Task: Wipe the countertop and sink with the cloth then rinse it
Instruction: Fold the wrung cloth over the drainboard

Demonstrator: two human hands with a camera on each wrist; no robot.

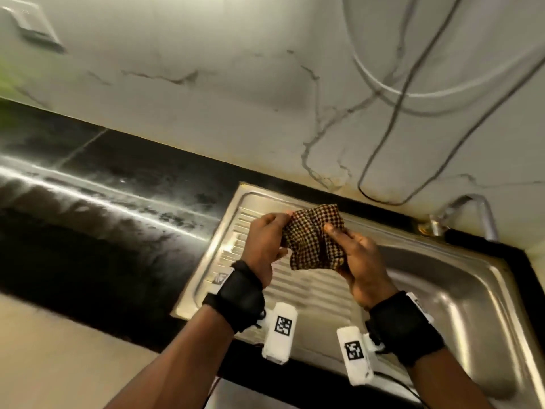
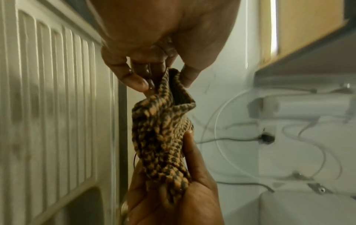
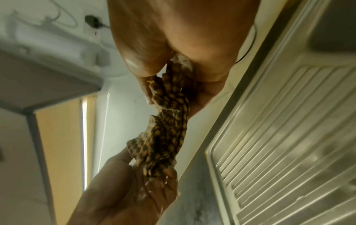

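I hold the cloth (image 1: 314, 236) up in the air between both hands, above the ribbed drainboard (image 1: 295, 287) of the steel sink (image 1: 460, 293). My left hand (image 1: 267, 240) pinches one bunched edge, fingers (image 2: 134, 77) and thumb curled onto the checked fabric. My right hand (image 1: 361, 265) grasps the opposite side, thumb pressed over the top and the crumpled rest gathered against my palm. The dark counter (image 1: 97, 208) stretches away to the left, streaked with wet sheen; the tap (image 1: 469, 214) stands at the sink's far right corner.

head view looks down; both wrist views, close, face the shared cloth (image 2: 161, 137)
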